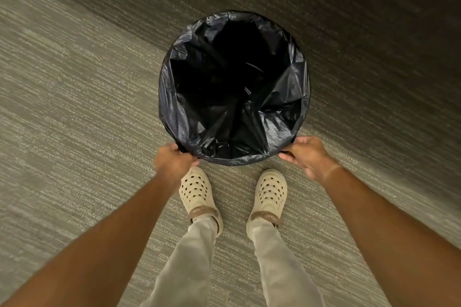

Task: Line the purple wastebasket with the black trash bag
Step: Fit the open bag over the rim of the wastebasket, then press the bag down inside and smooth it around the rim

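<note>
The black trash bag (279,112) hangs open inside a round wastebasket that stands on the carpet straight ahead of me. Its glossy plastic is folded over the whole rim, so no purple of the wastebasket shows. My left hand (173,161) grips the bag's folded edge at the near left of the rim. My right hand (305,154) pinches the folded edge at the near right of the rim. The inside of the bag is dark and looks empty.
Grey-green striped carpet (74,107) covers the floor all around. My two feet in cream clogs (195,189) stand just behind the basket, close to its near side. A darker shadowed band of floor lies beyond and to the right.
</note>
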### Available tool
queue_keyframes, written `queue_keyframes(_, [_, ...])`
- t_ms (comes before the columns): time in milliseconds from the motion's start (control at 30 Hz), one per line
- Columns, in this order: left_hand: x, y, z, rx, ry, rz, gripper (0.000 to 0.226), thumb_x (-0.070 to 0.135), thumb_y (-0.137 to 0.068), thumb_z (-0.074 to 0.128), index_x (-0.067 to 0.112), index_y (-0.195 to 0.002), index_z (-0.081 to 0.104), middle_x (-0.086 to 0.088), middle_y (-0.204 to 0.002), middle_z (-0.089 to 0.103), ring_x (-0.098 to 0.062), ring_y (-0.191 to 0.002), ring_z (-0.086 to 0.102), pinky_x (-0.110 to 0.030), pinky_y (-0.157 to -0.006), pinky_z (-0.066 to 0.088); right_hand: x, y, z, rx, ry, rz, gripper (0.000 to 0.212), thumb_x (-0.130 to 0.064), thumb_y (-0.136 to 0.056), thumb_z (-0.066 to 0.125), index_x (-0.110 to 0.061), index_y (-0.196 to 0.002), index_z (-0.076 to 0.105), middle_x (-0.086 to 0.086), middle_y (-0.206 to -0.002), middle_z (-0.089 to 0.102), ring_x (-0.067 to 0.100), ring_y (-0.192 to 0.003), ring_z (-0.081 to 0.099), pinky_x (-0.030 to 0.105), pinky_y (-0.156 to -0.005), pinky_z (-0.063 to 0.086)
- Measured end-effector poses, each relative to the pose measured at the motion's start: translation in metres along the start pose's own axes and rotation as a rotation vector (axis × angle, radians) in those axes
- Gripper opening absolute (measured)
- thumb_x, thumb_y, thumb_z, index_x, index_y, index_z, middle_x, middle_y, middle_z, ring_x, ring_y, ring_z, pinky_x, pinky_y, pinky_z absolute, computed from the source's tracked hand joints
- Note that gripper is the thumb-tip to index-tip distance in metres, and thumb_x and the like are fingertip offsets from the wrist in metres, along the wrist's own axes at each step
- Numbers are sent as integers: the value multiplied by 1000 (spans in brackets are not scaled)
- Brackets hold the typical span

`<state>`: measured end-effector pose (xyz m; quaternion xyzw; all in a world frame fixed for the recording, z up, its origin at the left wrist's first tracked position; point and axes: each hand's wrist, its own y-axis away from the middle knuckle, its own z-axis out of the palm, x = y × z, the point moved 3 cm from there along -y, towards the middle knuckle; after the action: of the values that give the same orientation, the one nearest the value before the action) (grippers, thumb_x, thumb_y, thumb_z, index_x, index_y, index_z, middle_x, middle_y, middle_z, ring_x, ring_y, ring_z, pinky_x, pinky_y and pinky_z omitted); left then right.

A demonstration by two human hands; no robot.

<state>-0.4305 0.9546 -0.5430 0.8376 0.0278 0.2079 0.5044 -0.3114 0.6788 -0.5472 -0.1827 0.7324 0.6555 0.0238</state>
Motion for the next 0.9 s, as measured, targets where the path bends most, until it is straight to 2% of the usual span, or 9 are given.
queue_keyframes(67, [3, -8, 5, 58, -64, 29, 27, -4, -73, 76, 19, -76, 60, 0, -75, 69, -7, -57, 68, -11, -41, 48, -1, -7, 4, 26, -4, -8, 14, 7, -87, 59, -3, -81, 68, 11, -93, 73, 20, -86, 73, 29, -75, 61])
queue_keyframes(133, [3, -16, 8, 134, -122, 25, 27, 4, -77, 74, 21, -73, 53, 4, -71, 61, -6, -57, 59, -8, -31, 37, 0, -14, 8, 39, 9, -21, 14, 4, -89, 58, -2, -85, 69, 10, -92, 74, 21, -86, 73, 33, -78, 61])
queue_keyframes(367, [6, -33, 11, 191, -168, 40, 13, 6, -90, 60, 15, -97, 57, 2, -79, 57, -5, -65, 51, -17, -49, 39, -2, -19, 11, 17, 11, 22, 19, 4, -94, 49, -6, -107, 61, 14, -107, 69, 22, -90, 72, 32, -75, 60])
queue_keyframes(467, [23, -7, -12, 373, -88, 118, 29, -4, -81, 59, 15, -102, 54, 3, -86, 54, -5, -71, 51, -14, -51, 39, -15, 9, -6, 300, 91, -54, 21, 4, -91, 49, -14, -96, 60, 10, -106, 65, 14, -85, 65, 21, -67, 56])
queue_keyframes(567, [58, 37, -33, 485, 5, 551, 41, -9, -69, 52, 18, -100, 48, -3, -96, 49, -4, -79, 47, -12, -61, 44, -49, 53, -18, 582, 246, -465, 34, 7, -80, 52, -18, -98, 66, 1, -97, 68, -1, -77, 59, 0, -56, 44])
queue_keyframes(633, [85, 61, -19, 343, -75, 845, 37, -7, -72, 52, 16, -100, 53, -4, -98, 52, -2, -80, 51, -10, -66, 46, -76, 75, -2, 538, 375, -760, 35, 5, -80, 55, -19, -102, 69, -4, -97, 69, -5, -82, 60, -2, -65, 44])
queue_keyframes(733, [122, 70, 31, -22, -248, 1001, 34, -8, -79, 52, 6, -108, 62, -9, -103, 60, -9, -89, 59, -17, -77, 50, -112, 78, 50, 319, 674, -1023, 31, -1, -82, 55, -16, -102, 73, -6, -97, 69, -2, -83, 63, 4, -77, 46])
queue_keyframes(833, [137, 36, 80, -196, -823, 1046, 41, 3, -81, 51, 2, -122, 56, -15, -121, 55, -29, -111, 53, -37, -94, 44, -127, 40, 104, 47, 1185, -977, 29, -7, -82, 54, -8, -107, 68, 10, -109, 65, 29, -100, 63, 33, -84, 51])
queue_keyframes(900, [133, 1, 98, -266, -1273, 958, 54, 16, -86, 50, 2, -137, 44, -16, -144, 40, -32, -131, 38, -39, -106, 34, -124, 6, 124, -92, 1531, -861, 33, -9, -85, 54, -6, -118, 61, 13, -120, 59, 33, -110, 58, 39, -85, 49])
